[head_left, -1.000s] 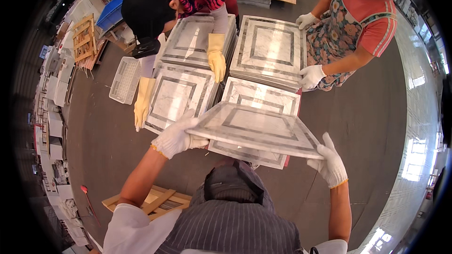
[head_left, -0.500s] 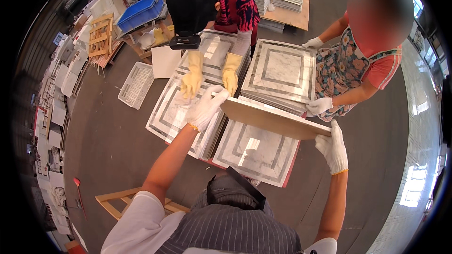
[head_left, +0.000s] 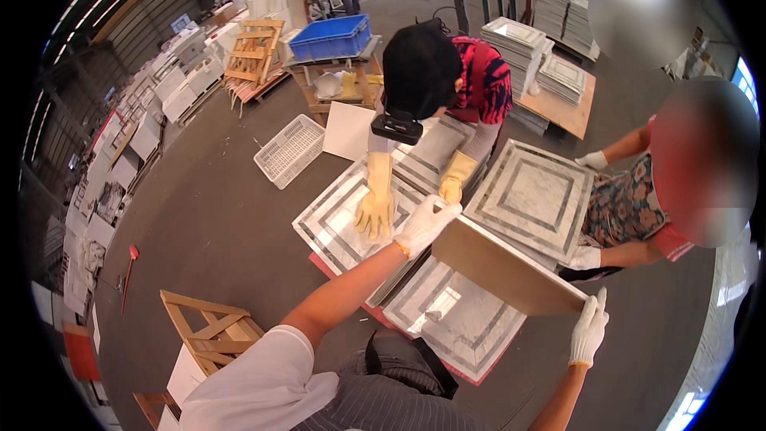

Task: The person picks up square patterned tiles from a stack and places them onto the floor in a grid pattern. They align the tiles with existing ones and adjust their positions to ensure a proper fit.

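Observation:
I hold a square marble-patterned tile (head_left: 504,262) tilted up on edge, its plain beige back toward me. My left hand (head_left: 428,228), in a white knit glove, grips its upper left corner. My right hand (head_left: 588,332), gloved alike, is at its right end with the fingers up along the edge. Below it lies a tile stack (head_left: 456,313) with grey square bands. A co-worker's yellow-gloved hand (head_left: 375,209) rests on the left stack (head_left: 323,219). Beyond my tile, another person's white-gloved hands hold a banded tile (head_left: 530,196) by its right side.
A white plastic basket (head_left: 289,152) and a pale board (head_left: 348,132) lie at the far left. Behind them stands a blue crate (head_left: 329,38). A wooden frame (head_left: 211,327) is near my left elbow. More tile stacks (head_left: 515,44) stand at the back.
My view has shifted, so the scene sits lower and further right. The tile I hold is tipped more upright, showing more of its back. The co-worker's yellow-gloved left-side hand now lies flatter on its stack.

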Available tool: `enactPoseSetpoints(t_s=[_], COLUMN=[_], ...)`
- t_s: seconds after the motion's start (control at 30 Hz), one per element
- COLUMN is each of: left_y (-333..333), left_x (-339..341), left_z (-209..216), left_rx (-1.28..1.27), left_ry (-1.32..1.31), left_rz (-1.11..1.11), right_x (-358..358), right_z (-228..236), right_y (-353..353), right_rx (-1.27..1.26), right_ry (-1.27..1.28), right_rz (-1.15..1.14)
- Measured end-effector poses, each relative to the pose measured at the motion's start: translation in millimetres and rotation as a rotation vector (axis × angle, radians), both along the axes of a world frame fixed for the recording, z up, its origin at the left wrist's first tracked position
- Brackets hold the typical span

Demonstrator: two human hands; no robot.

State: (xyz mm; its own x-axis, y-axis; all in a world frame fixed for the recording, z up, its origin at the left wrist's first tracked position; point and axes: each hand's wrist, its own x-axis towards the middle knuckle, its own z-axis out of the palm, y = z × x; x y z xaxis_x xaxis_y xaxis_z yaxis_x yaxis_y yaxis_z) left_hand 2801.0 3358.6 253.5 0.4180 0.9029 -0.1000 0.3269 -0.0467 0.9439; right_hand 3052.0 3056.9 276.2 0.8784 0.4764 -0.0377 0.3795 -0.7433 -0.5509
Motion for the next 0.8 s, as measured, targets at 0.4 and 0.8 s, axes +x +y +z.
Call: enactPoseSetpoints(t_s=[0.4, 0.8], left_y=[2.1, 5.0], left_x=[9.8, 9.8], left_z=[-10.1, -21.4], left_rx=[-0.094, -0.043], left_ry=[-0.012, -0.012], left_rz=[0.028, 0.032], right_x=[-14.7, 7.3], right_z=[-45.2, 36.0], right_y=[-11.9, 4.6], right_rx=[0.664, -0.125], right_ry=[0.18, -0.227], right_rz=[-0.049, 0.463])
